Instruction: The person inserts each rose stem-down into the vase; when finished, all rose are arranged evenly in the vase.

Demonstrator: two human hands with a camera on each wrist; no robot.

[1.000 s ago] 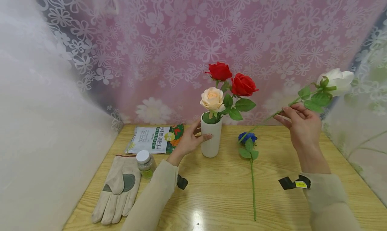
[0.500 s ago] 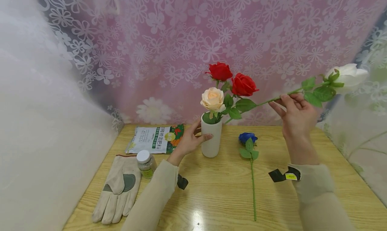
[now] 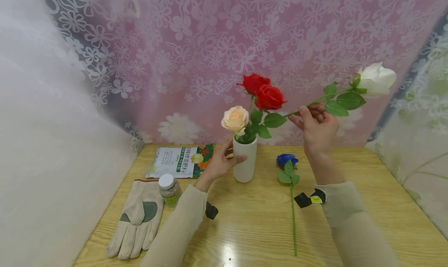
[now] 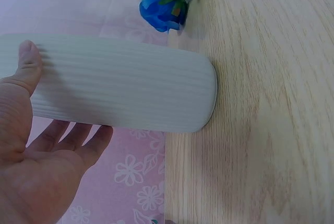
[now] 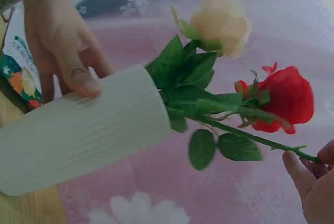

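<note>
Gripping a ribbed white vase (image 3: 245, 164), pinching a white rose (image 3: 376, 80)

The left hand (image 3: 221, 163) clasps the vase's left side; to its right, the right hand (image 3: 320, 130) pinches the rose's stem (image 5: 276, 144), lower end hidden among leaves (image 3: 275, 120) near the vase's rim.

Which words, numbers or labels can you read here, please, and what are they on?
"掺混肥料", on the bag; its first characters and smaller print are too blurred to read.
Label on the jar: too small to read.
Yellow tag at the right wrist: too blurred to read.
</note>
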